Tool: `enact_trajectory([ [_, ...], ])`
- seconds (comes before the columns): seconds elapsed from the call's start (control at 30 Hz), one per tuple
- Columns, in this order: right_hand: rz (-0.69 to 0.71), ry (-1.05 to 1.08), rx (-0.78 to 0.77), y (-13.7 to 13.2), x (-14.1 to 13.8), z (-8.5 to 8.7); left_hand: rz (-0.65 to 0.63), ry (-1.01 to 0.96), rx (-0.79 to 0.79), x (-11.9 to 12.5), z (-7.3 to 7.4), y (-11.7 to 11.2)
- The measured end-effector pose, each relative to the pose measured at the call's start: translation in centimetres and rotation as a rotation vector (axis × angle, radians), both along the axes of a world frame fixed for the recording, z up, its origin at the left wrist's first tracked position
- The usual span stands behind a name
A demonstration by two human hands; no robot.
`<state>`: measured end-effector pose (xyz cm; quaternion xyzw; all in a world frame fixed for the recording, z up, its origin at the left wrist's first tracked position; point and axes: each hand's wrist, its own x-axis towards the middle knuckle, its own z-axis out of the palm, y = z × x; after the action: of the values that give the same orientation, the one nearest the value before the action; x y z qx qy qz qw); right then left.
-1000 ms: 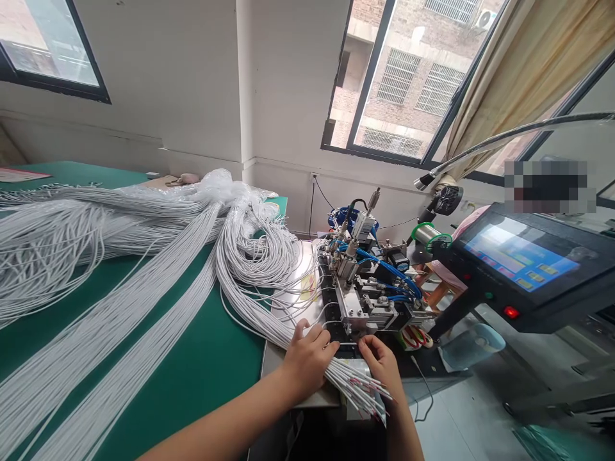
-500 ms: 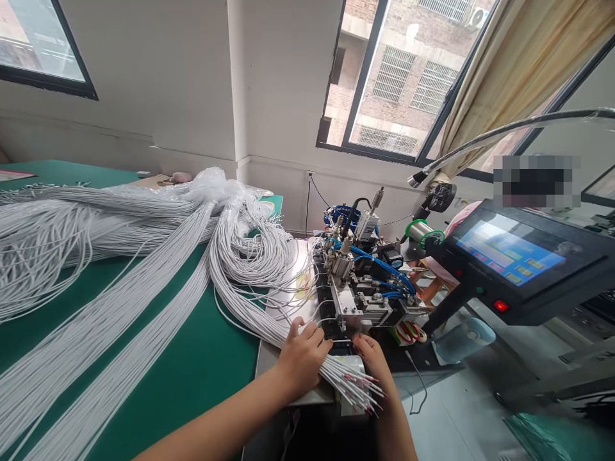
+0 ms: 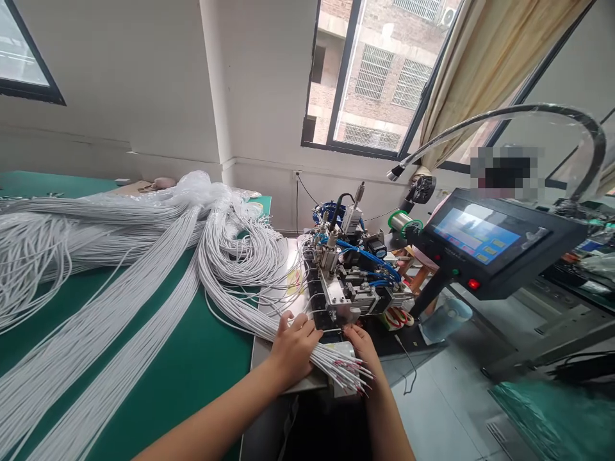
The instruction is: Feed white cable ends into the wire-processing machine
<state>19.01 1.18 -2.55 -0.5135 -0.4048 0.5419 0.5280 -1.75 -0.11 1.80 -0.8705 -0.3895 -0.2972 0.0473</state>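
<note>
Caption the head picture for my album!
Left hand on a thin white wire bundle, right hand beside a silver metal machine.

Cream curtain (image 3: 478,80) at the window (image 3: 377,77)

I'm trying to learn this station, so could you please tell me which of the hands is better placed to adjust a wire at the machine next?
Probably the right hand: it is close against the machine, while the left hand lies over the wire bundle.

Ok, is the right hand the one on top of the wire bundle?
No, the left hand is on the wire bundle, while the right hand is beside the machine.
</note>
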Motion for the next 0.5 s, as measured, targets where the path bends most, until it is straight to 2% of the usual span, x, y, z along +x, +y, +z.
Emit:
enact_trajectory([
  [0.17, -0.067, -0.032, 0.062, -1.2, 0.2, 0.1, 0.018, -0.014, 0.008, 0.0, 0.1, -0.1],
  [0.27, -0.109, -0.059, 0.081, -1.8, 0.8, -0.4, 0.061, -0.015, -0.015, 0.1, 0.2, -0.2],
  [0.4, -0.157, 0.039, 0.071, -2.5, 2.0, -1.6, 0.13, -0.022, -0.04, 0.1, 0.0, -0.1],
  [0.5, -0.146, 0.1, 0.074, -3.2, 2.8, -1.7, 0.095, -0.058, 0.031, 0.1, -0.1, 0.0],
])
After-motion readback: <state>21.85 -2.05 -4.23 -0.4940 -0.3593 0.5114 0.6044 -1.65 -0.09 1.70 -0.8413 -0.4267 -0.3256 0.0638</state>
